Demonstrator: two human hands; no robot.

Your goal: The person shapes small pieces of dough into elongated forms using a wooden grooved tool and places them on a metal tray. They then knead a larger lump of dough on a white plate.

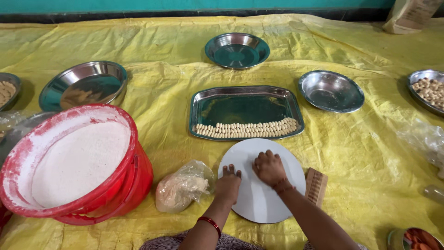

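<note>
While both hands press down on the round white board (pixel 259 194) in the lower middle of the frame, the step in hand seems to be rolling a bit of dough flat against it. The left hand (pixel 228 184) lies palm down with fingers together, and the right hand (pixel 269 167) is curled over, fingers bent — whether a piece of dough sits under them I cannot tell. I judge that the next move calls for an even, light pressure, so the piece keeps one thickness. The board looks smooth, pale and flat on the yellow sheet (pixel 351 153). Just above it the rectangular steel tray (pixel 245 95) holds neat rows of small pale pieces (pixel 245 129). At lower left stands a red tub of flour (pixel 74 162), with a plastic bag of dough (pixel 182 187) beside it.
</note>
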